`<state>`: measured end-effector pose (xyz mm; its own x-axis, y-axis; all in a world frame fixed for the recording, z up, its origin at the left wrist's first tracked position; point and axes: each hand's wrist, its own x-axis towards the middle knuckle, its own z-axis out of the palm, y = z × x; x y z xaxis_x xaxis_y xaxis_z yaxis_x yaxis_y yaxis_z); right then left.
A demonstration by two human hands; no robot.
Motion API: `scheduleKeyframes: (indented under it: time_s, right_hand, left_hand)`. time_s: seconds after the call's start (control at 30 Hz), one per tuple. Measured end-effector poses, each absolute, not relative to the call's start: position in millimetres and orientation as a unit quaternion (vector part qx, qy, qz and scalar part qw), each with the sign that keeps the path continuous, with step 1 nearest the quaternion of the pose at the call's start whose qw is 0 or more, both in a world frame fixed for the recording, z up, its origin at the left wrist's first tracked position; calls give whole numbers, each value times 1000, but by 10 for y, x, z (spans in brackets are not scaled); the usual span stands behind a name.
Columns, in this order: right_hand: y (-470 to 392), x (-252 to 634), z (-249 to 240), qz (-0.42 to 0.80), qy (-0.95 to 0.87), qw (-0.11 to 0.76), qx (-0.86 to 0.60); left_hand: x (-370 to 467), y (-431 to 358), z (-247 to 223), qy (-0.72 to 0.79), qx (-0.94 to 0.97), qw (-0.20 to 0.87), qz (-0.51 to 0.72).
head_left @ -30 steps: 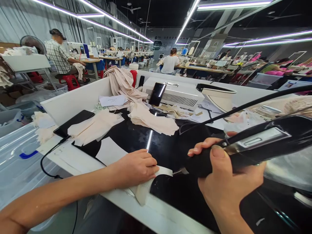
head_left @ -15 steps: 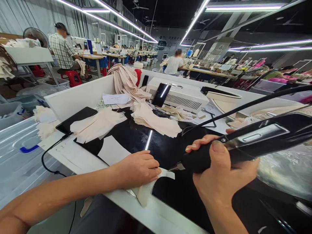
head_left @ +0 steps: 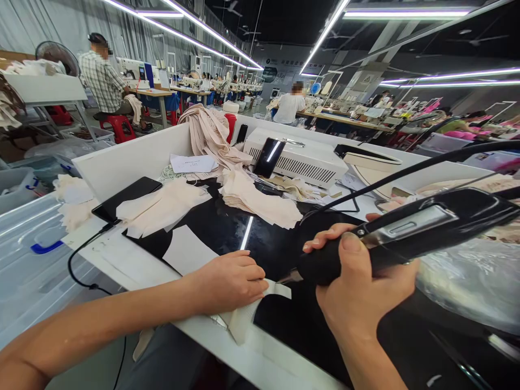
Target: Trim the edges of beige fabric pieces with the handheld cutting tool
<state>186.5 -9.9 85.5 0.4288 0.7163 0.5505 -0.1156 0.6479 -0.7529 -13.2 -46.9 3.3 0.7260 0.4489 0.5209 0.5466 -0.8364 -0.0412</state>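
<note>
A: State of the hands?
B: Right hand (head_left: 357, 287) wrapped round the black tool (head_left: 430, 238), thumb on its upper side; left hand (head_left: 227, 283) bears down on the pale strip (head_left: 244, 319), fingers close together; cannot tell whether its thumb pinches from below.

A: Strip's position?
B: Near side of the glossy black surface (head_left: 294, 330), partly under the left hand; a short free end (head_left: 281, 290) shows to the right; the near part overlaps the white table edge (head_left: 284, 353); the tool's metal tip (head_left: 291, 277) points left at the free end's far edge; contact too fine to judge.

A: Main risk?
B: The left hand, I judge; it lies just left of the tip, so a leftward slip could hurt it; likely cause, a bulky body tipping in a one-handed hold.

A: And the strip?
B: Nothing pins the free end; a push from the tip could skew or curl it; the smooth surface probably grips poorly, so slack pressure might let everything slide.

A: Anything else?
B: Black cable (head_left: 365, 188) beyond the right hand; if snagged, aim could shift; cream stack (head_left: 260, 201) farther off, well apart from the tip; low concern.
</note>
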Motion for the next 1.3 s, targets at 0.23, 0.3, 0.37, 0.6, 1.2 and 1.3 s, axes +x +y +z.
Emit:
scheduleKeyframes:
  time_s: [0.23, 0.3, 0.37, 0.6, 1.2, 1.3]
  right_hand:
    - [-88, 1942, 903, 243, -440, 798, -334]
    - [-83, 1939, 903, 243, -439, 795, -341]
    - [-79, 1926, 908, 242, -443, 792, -343]
    - [-136, 1890, 958, 267, -431, 793, -338]
    - [-230, 1911, 914, 277, -442, 789, -324]
    - [-222, 1939, 924, 268, -436, 790, -338]
  left_hand:
    - [-125, -461, 17, -268, -924, 97, -256]
    - [-126, -460, 17, -267, -923, 96, -258]
    - [-129, -460, 19, -266, -924, 96, -256]
    - [-133, -443, 20, -258, -920, 112, -272]
    - [-139, -447, 46, -255, -927, 110, -253]
    - [-147, -446, 42, -255, -926, 108, -257]
